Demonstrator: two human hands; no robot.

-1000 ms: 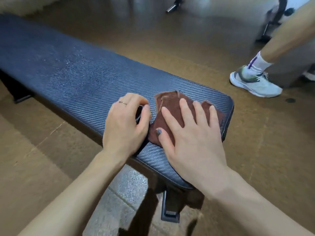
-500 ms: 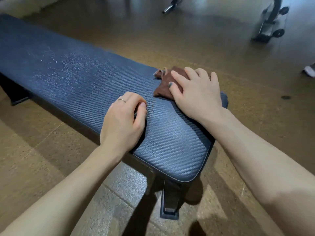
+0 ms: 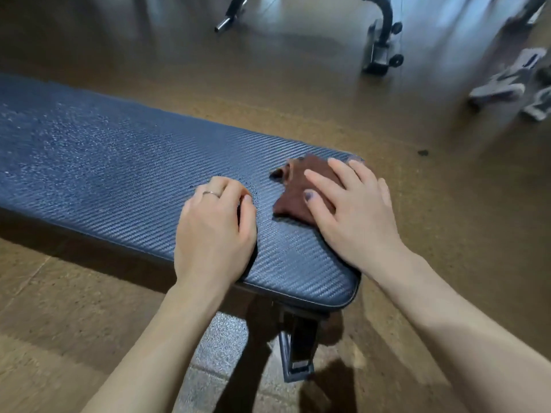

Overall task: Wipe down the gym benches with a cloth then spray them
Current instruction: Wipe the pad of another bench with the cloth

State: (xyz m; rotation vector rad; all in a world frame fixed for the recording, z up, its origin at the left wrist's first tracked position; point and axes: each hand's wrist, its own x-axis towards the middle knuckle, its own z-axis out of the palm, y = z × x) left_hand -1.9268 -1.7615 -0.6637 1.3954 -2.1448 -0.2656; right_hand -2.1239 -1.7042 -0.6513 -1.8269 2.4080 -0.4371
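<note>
Right grip point(image 3: 351, 216) is flat, fingers straight and spread, pressing the cloth point(image 3: 298, 189) onto the bench point(image 3: 119, 180). It's holding by pressure only, nothing curled round it. Left grip point(image 3: 214, 231) is curled with the knuckles down on the pad just beside the cloth. There's something dark tucked under the fingers, but I can't tell what, so I won't call it (could just be shadow).

The cloth sits at the near end of the bench, close to the far edge, bunched and folded over itself more than spread out.

What could go sideways from here, my guess:
- A flat palm on a bunched cloth means it can roll up or slip out from under the fingers on a fast stroke, and that close to the edge it could go off onto the floor point(image 3: 447, 204).
- The pad further left is beaded with droplets, so it looks wet and untouched. A small wad pushed through that probably smears it around rather than lifting it, and leaves streaks.
- The left grip is leaning on slick textured vinyl, so it could skid if weight shifts onto it.
</note>
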